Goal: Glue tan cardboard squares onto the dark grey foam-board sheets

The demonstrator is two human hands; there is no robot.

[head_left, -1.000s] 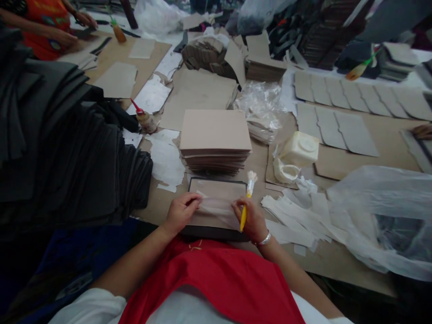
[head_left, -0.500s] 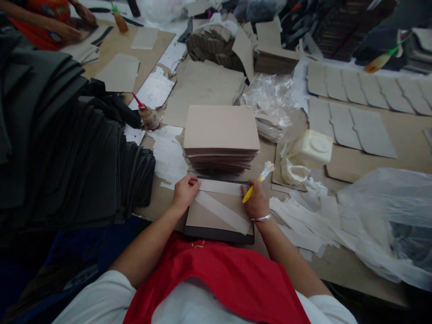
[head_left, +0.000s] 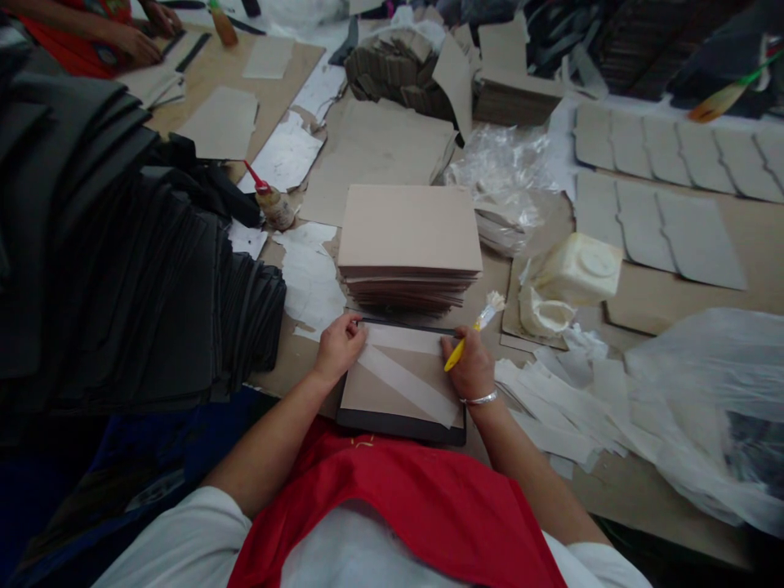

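In front of me lies a beige board [head_left: 380, 395] on a black sheet [head_left: 401, 425] whose margins show around it. A white paper strip [head_left: 405, 338] runs across its far edge. My left hand [head_left: 339, 349] pinches the strip's left end at the far left corner. At the right end, my right hand [head_left: 471, 365] presses on the strip with its fingers, closed around a yellow-handled paintbrush [head_left: 456, 354], bristles pointing up and away. A second white strip [head_left: 412, 387] lies diagonally across the board. Just beyond stands a stack of beige boards [head_left: 409, 229].
Black sheets [head_left: 184, 269] are piled high at left. A red-tipped glue bottle [head_left: 275, 206] stands beyond them. To the right are a cut-open plastic jug [head_left: 579, 268], loose paper strips [head_left: 560, 400] and a plastic bag [head_left: 698, 384]. A co-worker's hand [head_left: 138, 45] is at far left.
The view has shifted slightly. My hands stay at the strip's two ends with the brush still in the right. The co-worker's hands have moved a little.
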